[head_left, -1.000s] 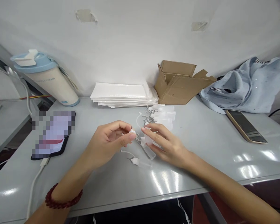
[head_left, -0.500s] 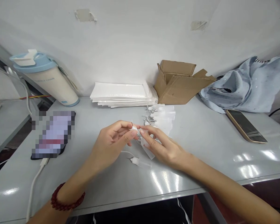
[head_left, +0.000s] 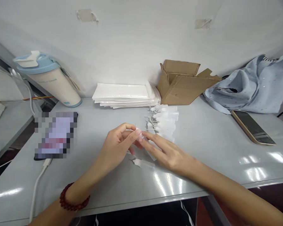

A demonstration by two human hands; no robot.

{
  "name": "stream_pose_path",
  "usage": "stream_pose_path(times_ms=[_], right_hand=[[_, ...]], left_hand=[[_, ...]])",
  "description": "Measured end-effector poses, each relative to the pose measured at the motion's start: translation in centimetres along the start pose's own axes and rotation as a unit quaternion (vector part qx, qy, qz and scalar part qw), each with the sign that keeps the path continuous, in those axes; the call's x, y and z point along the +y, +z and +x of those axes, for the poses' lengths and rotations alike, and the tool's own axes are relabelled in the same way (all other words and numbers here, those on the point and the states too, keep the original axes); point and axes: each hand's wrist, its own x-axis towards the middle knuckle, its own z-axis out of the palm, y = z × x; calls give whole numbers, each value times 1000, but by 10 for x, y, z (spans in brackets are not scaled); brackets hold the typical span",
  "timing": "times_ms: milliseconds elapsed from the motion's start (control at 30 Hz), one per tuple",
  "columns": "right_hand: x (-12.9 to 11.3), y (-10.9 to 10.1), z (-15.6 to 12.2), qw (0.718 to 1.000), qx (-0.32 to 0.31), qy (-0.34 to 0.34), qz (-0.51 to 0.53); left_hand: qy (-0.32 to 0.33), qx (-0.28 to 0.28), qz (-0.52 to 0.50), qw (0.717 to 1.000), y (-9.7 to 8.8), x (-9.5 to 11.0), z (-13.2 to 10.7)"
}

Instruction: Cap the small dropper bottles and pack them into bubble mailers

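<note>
My left hand (head_left: 116,147) pinches the white cap of a small needle-tip bottle (head_left: 140,134) between thumb and fingers. A thin tip points up from the cap. My right hand (head_left: 172,154) closes its thumb and fingers on the same bottle from the right, hiding much of its body. Below the hands, a translucent needle-tip bottle (head_left: 145,164) lies on its side on the grey table (head_left: 103,194). Part of another bottle (head_left: 152,155) shows beneath my right fingers. Behind them several similar bottles (head_left: 166,117) lie in a pile, tips to the left.
White padded envelopes (head_left: 122,91) are stacked by the wall, beside an open cardboard box (head_left: 181,89). A tumbler (head_left: 54,83) and a phone with a cable (head_left: 58,135) are at left. On the right are a blue cloth bag (head_left: 252,88) and another phone (head_left: 253,127).
Both hands have shifted slightly right, and the fingers sit closer together around the cap. The view has turned a little. The loose bottles stay in place.
</note>
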Motion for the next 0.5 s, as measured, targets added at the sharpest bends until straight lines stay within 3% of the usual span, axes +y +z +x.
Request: stream_pose_path(times_ms=[200, 500], right_hand=[[1, 7, -5, 999, 43, -11, -8], [-2, 4, -1, 998, 55, -21, -23]], left_hand=[[-26, -37, -48, 998, -1, -2, 2], [-45, -44, -5, 998, -7, 0, 4]])
